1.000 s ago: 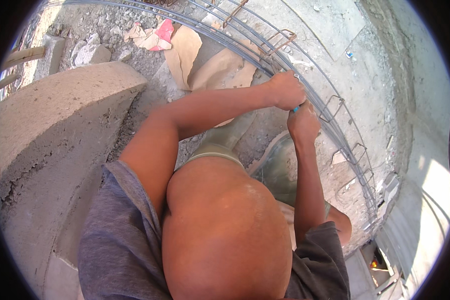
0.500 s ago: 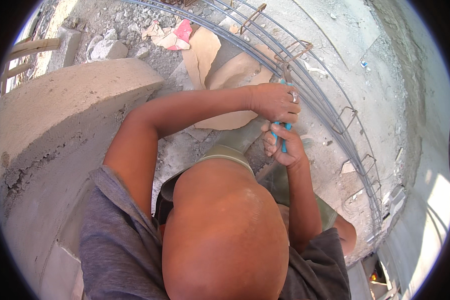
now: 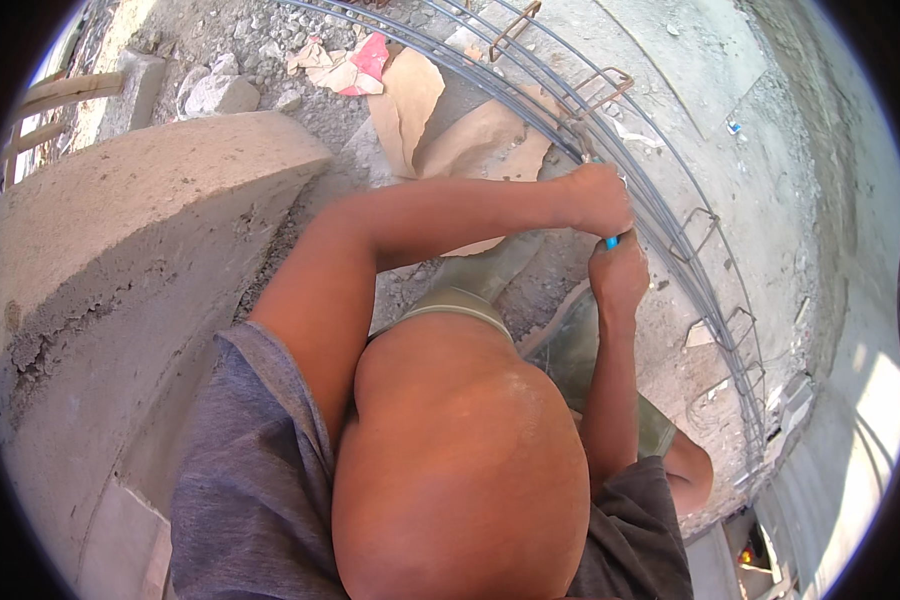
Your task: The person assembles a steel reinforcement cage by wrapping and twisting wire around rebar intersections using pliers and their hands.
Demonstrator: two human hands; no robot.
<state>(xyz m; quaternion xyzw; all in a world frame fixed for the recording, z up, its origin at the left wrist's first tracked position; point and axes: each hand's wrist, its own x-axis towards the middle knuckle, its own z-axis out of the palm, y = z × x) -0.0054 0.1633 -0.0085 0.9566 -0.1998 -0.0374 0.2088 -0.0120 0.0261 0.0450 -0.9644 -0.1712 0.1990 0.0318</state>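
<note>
My left hand (image 3: 602, 198) is closed round the blue-handled pincers (image 3: 611, 242), and my right hand (image 3: 620, 270) grips the handles just below it. Only a short bit of blue shows between the two fists. Beyond the left fist, the metal head of the pincers (image 3: 584, 146) is at the bundle of long steel bars (image 3: 660, 215), close to a bent wire stirrup (image 3: 600, 88). Whether the jaws bite on anything is too small to tell.
Torn brown paper (image 3: 485, 140) and a red and white scrap (image 3: 370, 58) lie on the rubble. A curved concrete block (image 3: 160, 165) stands at the left. Several more stirrups cross the bars, which curve down the right side. My boots are below my hands.
Both hands have moved right with the pincers, toward the bars, and turned so that the knuckles hide most of the blue handles. My left arm now reaches farther across.
</note>
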